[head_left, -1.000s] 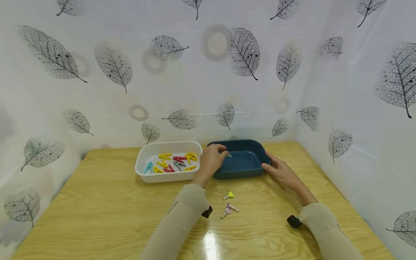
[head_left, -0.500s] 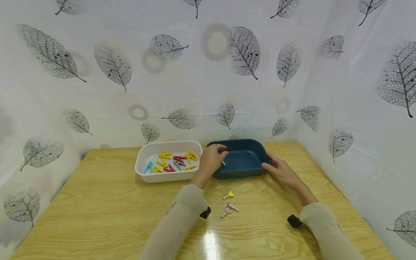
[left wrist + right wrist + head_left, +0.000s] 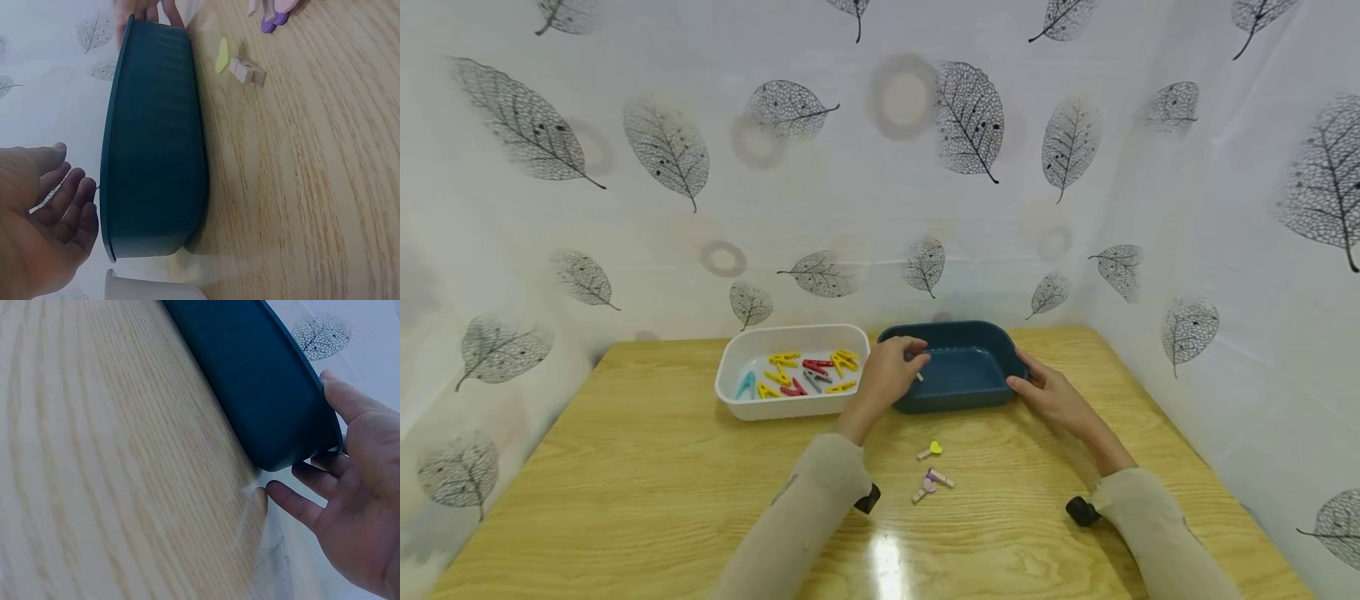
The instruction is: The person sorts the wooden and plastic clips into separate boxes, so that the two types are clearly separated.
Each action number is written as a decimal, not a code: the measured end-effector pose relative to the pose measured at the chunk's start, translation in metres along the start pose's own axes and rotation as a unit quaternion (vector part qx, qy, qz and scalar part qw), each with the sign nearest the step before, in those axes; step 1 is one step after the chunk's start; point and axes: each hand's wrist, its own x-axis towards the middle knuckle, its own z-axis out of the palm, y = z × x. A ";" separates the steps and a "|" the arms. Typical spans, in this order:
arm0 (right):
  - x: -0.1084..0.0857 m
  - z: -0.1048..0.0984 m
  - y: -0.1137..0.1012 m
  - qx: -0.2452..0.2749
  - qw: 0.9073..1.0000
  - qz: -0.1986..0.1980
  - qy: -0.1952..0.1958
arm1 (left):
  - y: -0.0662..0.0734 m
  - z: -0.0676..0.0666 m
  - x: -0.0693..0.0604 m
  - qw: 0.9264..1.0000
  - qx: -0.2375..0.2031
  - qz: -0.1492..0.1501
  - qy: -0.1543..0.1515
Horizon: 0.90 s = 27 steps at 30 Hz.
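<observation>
My left hand (image 3: 886, 371) hovers over the left end of a dark blue plastic bin (image 3: 955, 402). Its fingers are loosely bent, and the left wrist view shows the thumb apart from them. A small pale clothespin (image 3: 919, 377) lies in the bin just below the fingertips, partly hidden by the hand. At the bin's right end, my right hand (image 3: 1054, 402) grips the corner, with the thumb (image 3: 340, 394) on the rim and the fingers against the end wall. In front of the bin lie a wooden clothespin with a yellow heart (image 3: 935, 448) and two clothespins with purple and pink decorations (image 3: 928, 483).
Left of the blue bin stands a white plastic bin (image 3: 790, 408) holding several yellow, red, grey and light blue plastic clothespins. Both bins sit near the back of the wooden table (image 3: 647, 483), against a leaf-patterned curtain (image 3: 850, 192).
The small clothespin has dropped from my left fingertips into the blue bin. The left hand stays over the bin, and the right hand keeps its grip on the corner.
</observation>
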 end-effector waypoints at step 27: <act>0.001 -0.001 0.003 -0.010 1.000 -0.001 -0.006 | -0.008 -0.015 -0.041 0.998 -0.024 0.035 -0.052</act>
